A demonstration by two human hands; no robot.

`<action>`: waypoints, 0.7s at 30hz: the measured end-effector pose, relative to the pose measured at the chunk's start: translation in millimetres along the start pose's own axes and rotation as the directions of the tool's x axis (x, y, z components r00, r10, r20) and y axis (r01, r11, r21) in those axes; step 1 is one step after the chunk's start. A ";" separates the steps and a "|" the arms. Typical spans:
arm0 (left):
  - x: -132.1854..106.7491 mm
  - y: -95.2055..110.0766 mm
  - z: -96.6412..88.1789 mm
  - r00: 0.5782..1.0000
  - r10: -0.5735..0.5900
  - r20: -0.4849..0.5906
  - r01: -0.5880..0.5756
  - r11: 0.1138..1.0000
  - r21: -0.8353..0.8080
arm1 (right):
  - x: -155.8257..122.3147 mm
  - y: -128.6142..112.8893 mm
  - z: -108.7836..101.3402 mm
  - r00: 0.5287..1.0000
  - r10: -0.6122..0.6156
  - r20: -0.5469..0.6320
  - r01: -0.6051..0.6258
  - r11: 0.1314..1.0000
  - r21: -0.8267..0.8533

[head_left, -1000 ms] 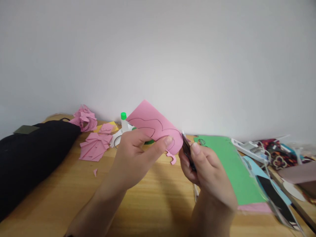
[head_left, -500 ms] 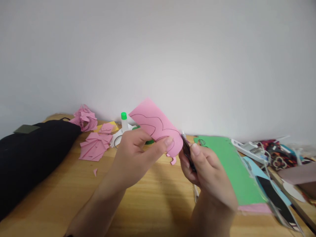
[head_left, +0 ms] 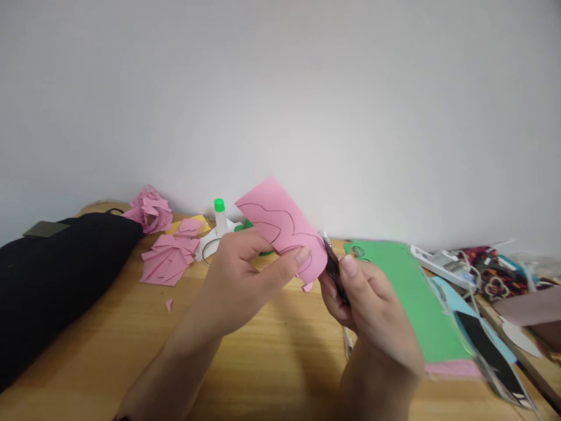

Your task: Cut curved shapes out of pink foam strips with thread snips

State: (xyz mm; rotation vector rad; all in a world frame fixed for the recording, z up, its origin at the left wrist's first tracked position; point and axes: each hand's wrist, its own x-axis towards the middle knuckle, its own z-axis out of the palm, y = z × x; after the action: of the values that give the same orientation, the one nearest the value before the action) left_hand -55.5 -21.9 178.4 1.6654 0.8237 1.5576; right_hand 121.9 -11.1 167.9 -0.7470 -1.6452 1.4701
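Between the thumb and fingers of my left hand is a piece of pink paper with curved dark outlines drawn on it. Its right end is rounded. My right hand is closed around dark-handled scissors, whose blades point up and meet the paper's right edge. Most of the handles is hidden by the fingers. Both hands are raised over the wooden table. A small pink scrap lies on the tabletop to the left of my left wrist.
A glue stick with a green cap stands behind my left hand. Folded pink papers lie farther left, beside a black bag. Green sheets and a white power strip are on the right. A wall rises behind.
The pink paper has shifted slightly right and turned a little against the scissors. Both hands stay nearly in place with the same holds.
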 end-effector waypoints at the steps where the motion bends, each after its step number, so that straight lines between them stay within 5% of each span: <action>1: -0.1 -0.1 -0.1 1.000 0.003 -0.006 -0.003 1.000 -0.003 | -0.1 0.4 -0.1 1.000 -0.001 -0.001 0.001 1.000 -0.003; 21: -1.5 1.8 -0.7 0.999 -0.012 -0.043 0.012 1.000 0.009 | 0.8 -0.7 2.5 1.000 0.003 -0.007 -0.003 1.000 0.005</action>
State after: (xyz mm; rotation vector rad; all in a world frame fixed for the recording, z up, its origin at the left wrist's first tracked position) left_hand -56.3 -24.1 179.1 1.6356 0.8629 1.5885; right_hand 119.4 -11.9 168.6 -0.7510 -1.6351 1.4720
